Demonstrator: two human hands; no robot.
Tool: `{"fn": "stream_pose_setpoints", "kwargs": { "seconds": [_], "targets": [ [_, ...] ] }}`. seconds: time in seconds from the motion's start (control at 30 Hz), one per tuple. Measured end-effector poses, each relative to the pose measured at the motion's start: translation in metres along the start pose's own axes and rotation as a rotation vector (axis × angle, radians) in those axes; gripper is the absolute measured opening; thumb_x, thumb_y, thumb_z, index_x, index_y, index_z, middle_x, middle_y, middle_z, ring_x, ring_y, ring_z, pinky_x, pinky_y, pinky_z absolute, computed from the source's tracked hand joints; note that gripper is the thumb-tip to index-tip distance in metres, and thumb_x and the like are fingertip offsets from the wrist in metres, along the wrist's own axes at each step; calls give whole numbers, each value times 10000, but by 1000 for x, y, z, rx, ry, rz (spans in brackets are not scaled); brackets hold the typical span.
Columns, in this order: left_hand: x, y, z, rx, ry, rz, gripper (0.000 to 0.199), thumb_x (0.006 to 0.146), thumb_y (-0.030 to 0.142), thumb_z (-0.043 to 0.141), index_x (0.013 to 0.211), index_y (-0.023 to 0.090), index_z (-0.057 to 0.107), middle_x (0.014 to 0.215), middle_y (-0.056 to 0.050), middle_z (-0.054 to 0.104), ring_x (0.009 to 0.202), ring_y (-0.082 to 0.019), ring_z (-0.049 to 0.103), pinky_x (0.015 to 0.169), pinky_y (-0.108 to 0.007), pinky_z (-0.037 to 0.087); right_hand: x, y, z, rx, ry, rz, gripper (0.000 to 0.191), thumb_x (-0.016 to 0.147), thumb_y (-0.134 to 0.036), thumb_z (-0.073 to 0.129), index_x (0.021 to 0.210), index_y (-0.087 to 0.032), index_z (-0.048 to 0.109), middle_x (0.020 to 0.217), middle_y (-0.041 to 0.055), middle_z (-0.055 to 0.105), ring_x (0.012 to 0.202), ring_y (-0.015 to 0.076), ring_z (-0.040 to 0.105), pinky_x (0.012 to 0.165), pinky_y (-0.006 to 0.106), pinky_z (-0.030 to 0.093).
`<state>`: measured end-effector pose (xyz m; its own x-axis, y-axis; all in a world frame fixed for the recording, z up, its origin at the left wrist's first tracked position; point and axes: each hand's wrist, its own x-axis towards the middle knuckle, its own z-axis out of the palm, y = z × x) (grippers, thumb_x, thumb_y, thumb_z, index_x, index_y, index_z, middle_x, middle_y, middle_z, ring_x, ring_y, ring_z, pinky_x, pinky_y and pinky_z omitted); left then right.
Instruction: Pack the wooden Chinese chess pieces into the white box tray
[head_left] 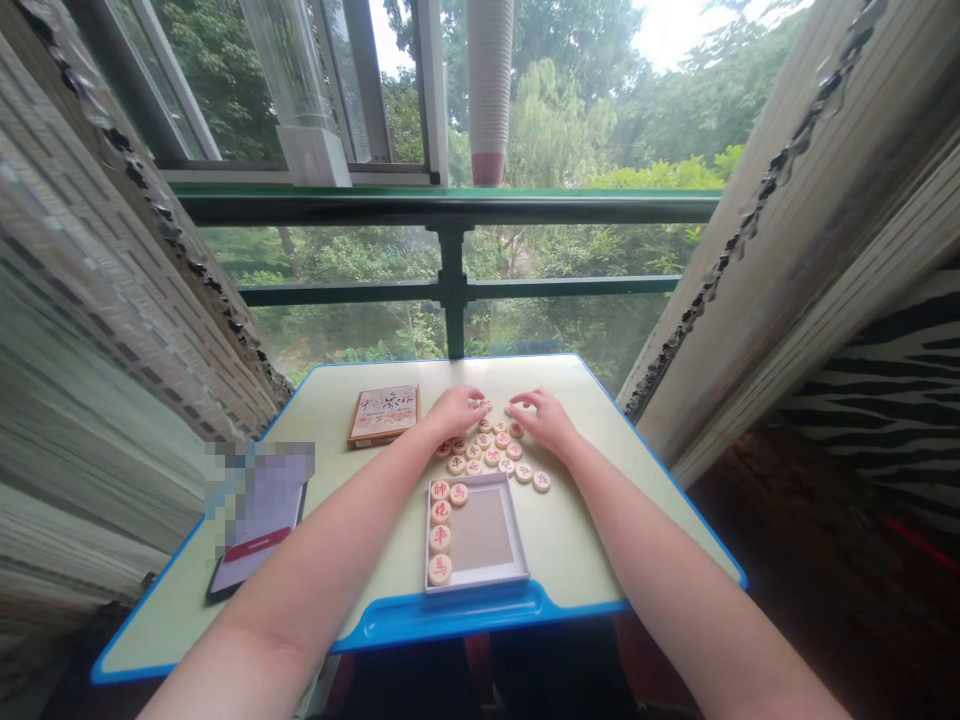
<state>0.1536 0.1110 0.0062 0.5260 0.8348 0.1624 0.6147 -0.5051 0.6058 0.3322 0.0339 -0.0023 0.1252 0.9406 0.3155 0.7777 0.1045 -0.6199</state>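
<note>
My left hand (pixel 457 410) is at the far side of a loose cluster of round Chinese chess pieces (pixel 492 456), its fingertips closed on one pale piece (pixel 486 406). Facing it across a small gap, my right hand (pixel 545 418) has thumb and fingers bent around another piece (pixel 509 409) at their tips. The cluster's pieces lie flat, some with red and some with dark characters. Nearer to me is a shallow white box (pixel 520 540). Several red-lettered pieces (pixel 440 540) form a column along its left side, with one more (pixel 459 494) beside the top one.
A printed box lid (pixel 384 414) lies left of my left hand. A phone (pixel 259 530) rests near the table's left edge. The pale folding table (pixel 352 520) has a blue rim and a blue front groove (pixel 454 617). Curtains (pixel 720 260) hang beside a green railing (pixel 525 207).
</note>
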Motion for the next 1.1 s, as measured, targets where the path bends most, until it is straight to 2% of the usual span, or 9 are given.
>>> {"fn": "stream_pose_setpoints", "kwargs": {
  "seconds": [0.13,0.33,0.43,0.6,0.8,0.97,1.1],
  "targets": [
    [4,-2,1,3,-51,12,257,703,327,624,899,171,680,909,-69,691,802,-206,625,754,-282,472,5,-1,6,-44,5,2,277,775,-319,530,982,-225,688,992,64,572,1004,206,485,933,329,346],
    [8,-4,5,-46,-38,16,222,701,377,636,798,180,669,836,-51,689,764,-191,617,708,-274,470,5,-7,8,-195,-67,46,268,770,-403,546,964,-298,697,1069,40,601,1073,261,415,949,417,289],
    [9,-4,7,-63,-30,8,174,710,309,621,813,178,673,834,-47,690,759,-186,617,704,-269,469,7,-7,8,-199,-84,61,294,772,-450,536,983,-313,689,1120,30,593,1099,269,399,954,430,277],
    [12,-4,9,-48,-10,-8,230,705,283,600,885,165,681,891,-65,689,789,-198,616,728,-278,465,10,-7,9,-190,-94,120,328,781,-498,507,1008,-334,677,1198,11,564,1141,277,376,968,442,265],
    [14,-5,7,-30,-80,26,267,717,374,583,815,163,716,863,-76,702,792,-212,624,761,-281,461,8,-9,10,-222,-104,78,283,772,-493,519,933,-349,701,1161,-8,594,1100,283,405,946,446,279],
    [13,-6,6,3,-117,96,309,709,400,601,908,191,713,987,-78,683,897,-227,614,798,-271,454,7,-10,10,-201,-83,87,220,755,-423,552,865,-333,719,1127,-22,613,1082,274,414,953,430,285],
    [13,-7,6,0,-96,71,382,697,426,619,983,182,690,1040,-90,668,945,-241,606,830,-280,447,7,-11,9,-186,-85,94,238,753,-397,552,925,-343,707,1143,-23,607,1088,280,408,957,436,279]
  ]
}}
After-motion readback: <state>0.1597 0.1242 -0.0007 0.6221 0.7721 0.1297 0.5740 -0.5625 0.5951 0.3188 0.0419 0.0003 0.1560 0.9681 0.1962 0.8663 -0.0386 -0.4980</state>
